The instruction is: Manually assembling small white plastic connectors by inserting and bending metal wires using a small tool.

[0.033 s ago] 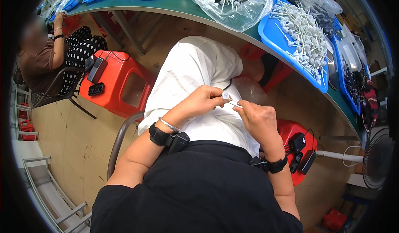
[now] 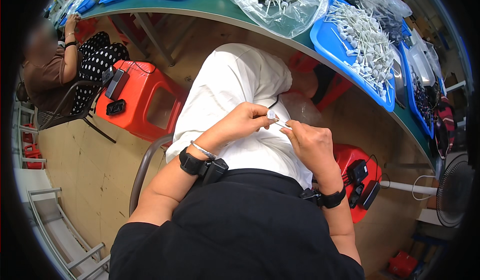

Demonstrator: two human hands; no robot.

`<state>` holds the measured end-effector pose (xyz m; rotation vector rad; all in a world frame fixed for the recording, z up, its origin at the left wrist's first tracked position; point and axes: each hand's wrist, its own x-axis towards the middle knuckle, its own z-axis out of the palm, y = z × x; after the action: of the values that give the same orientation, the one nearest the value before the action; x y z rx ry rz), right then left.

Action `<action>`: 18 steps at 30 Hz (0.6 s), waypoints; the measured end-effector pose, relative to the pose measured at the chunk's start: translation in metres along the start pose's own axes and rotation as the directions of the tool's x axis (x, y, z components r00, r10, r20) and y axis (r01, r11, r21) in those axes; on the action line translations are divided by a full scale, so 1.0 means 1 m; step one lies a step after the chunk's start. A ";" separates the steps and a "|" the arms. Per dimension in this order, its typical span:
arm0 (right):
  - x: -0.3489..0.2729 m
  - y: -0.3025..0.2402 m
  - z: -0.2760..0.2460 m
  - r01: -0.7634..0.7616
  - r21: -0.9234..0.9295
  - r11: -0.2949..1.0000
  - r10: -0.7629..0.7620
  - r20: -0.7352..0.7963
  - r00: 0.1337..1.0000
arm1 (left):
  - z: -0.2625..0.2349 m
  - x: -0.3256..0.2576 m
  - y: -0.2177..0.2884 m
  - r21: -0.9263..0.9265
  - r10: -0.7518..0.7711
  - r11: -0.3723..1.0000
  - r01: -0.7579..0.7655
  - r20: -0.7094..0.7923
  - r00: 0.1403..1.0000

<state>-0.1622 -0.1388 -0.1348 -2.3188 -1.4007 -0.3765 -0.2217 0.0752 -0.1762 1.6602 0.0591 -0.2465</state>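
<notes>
Above my lap, a small white piece with a round head and a thin pale stem is between my two hands. My left hand is closed, pinching it at the head with thumb and forefinger. The fingers of my right hand close on the far end of the stem. Whether the head and stem are one part or two, I cannot tell. Similar white stemmed pieces lie heaped in a blue tray on the table at the right, and more fill a clear plastic bag beside it.
The green table curves across the front. Red stools stand on both sides, the left stool and the right stool bearing black devices. A fan is at far right. Another person sits at the table on the left.
</notes>
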 end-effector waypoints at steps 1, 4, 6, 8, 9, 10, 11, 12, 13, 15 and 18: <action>0.000 0.001 0.000 -0.001 0.005 1.000 0.001 -0.005 1.000 | 0.000 0.000 0.001 0.005 -0.007 1.000 0.007 0.004 1.000; 0.001 -0.001 0.001 0.012 0.024 1.000 -0.011 -0.036 0.999 | 0.001 0.000 0.000 -0.041 -0.010 0.999 0.010 0.005 1.000; 0.001 -0.002 0.003 0.010 0.023 1.000 -0.009 -0.039 0.999 | 0.000 0.000 -0.001 -0.055 -0.011 0.998 0.011 0.007 1.000; 0.001 -0.002 0.004 0.008 0.023 1.000 -0.007 -0.044 0.999 | 0.001 0.000 -0.001 -0.069 -0.012 0.998 0.013 0.008 1.000; 0.001 -0.002 0.004 0.003 0.018 1.000 -0.002 -0.044 0.999 | 0.004 0.000 0.000 -0.104 0.007 0.995 -0.008 -0.014 1.000; 0.001 -0.002 0.004 -0.002 0.014 1.000 0.002 -0.043 0.999 | 0.005 -0.001 0.001 -0.139 0.026 0.990 -0.030 -0.036 0.999; 0.001 -0.003 0.005 -0.002 0.013 1.000 0.002 -0.043 0.999 | 0.005 -0.001 0.001 -0.138 0.026 0.990 -0.030 -0.036 0.999; 0.001 -0.003 0.005 -0.003 0.015 1.000 0.004 -0.044 0.999 | 0.004 -0.001 0.002 -0.139 0.019 0.990 -0.023 -0.030 0.999; 0.000 -0.003 0.005 -0.004 0.016 1.000 0.005 -0.044 0.999 | 0.004 -0.001 0.002 -0.140 0.012 0.990 -0.016 -0.025 1.000; 0.001 -0.004 0.004 0.008 -0.017 1.000 -0.008 -0.036 0.999 | 0.004 -0.002 0.005 -0.147 0.007 0.989 -0.010 -0.021 1.000; 0.002 -0.006 0.002 0.037 -0.097 0.995 -0.039 -0.012 0.999 | 0.004 -0.003 0.005 -0.160 -0.006 0.987 0.002 -0.021 1.000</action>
<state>-0.1668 -0.1337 -0.1343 -2.3644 -1.4517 -0.4808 -0.2241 0.0707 -0.1712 1.5032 0.0962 -0.2211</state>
